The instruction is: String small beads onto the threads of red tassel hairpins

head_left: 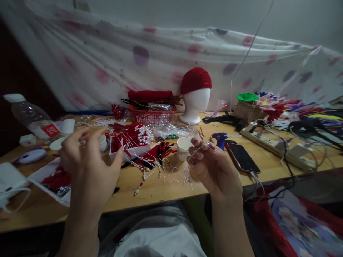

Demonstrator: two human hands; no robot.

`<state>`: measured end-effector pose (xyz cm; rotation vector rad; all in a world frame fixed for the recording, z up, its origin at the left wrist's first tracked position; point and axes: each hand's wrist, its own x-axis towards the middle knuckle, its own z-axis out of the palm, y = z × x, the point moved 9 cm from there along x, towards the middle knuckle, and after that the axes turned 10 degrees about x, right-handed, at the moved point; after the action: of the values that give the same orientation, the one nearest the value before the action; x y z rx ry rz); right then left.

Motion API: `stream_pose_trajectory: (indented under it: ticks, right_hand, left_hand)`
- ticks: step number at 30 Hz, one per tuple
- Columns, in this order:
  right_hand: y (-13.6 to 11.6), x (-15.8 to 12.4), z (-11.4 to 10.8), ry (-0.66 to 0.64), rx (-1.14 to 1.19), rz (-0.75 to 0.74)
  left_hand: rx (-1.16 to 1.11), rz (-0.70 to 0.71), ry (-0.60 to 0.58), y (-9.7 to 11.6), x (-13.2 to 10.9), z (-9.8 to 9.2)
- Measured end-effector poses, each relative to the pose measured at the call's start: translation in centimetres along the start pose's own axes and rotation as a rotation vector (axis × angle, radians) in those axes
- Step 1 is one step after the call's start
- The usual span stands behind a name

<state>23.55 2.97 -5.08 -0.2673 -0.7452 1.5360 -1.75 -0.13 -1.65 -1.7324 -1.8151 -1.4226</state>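
Note:
My left hand is raised above the wooden table, fingers curled with thumb apart; what it grips, if anything, I cannot make out. My right hand pinches a thin clear thread, fingers pressed together. Thin strands with white and red beads run across the table between the hands. A cluster of white pearls lies on red pieces just behind them. A small white cup stands close to my right fingertips.
A white foam head with a red cap and a red basket stand at the back. A phone and a power strip with cables lie right. A water bottle lies left. Colourful pipe cleaners pile far right.

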Motion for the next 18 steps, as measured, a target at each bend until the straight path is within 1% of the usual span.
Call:
stream_pose_trajectory:
  ticks: [1, 2, 3, 6, 7, 9, 11, 13, 18]
  right_hand:
    - [0.1, 0.0, 0.1, -0.009, -0.022, -0.002]
    - [0.2, 0.0, 0.2, -0.019, -0.047, -0.002]
    - [0.3, 0.0, 0.2, -0.029, -0.071, 0.001]
    - [0.8, 0.1, 0.5, -0.051, -0.117, 0.019]
    - [0.9, 0.2, 0.6, -0.054, -0.122, 0.024]
    - [1.1, 0.3, 0.7, -0.060, -0.140, 0.022]
    - [1.1, 0.3, 0.8, -0.057, -0.175, 0.003]
    - [1.0, 0.3, 0.7, -0.043, -0.201, -0.010]
    - [1.4, 0.2, 0.5, -0.035, -0.150, 0.025]
  left_hand:
    - [-0.052, 0.037, 0.046, 1.1, 0.0, -0.7]
    - [-0.139, 0.061, 0.042, 2.2, 0.0, -0.9]
    - [-0.248, 0.068, -0.006, 3.2, -0.1, -0.7]
    - [-0.542, 0.060, -0.253, 6.2, -1.0, 1.7]
    - [-0.595, 0.058, -0.311, 7.1, -1.4, 2.4]
    - [-0.669, 0.071, -0.373, 8.6, -1.9, 3.4]
    - [-0.706, 0.077, -0.377, 9.5, -2.2, 3.8]
    - [-0.714, 0.076, -0.352, 9.8, -2.3, 3.8]
    - [-0.621, 0.148, -0.254, 10.3, -2.3, 3.0]
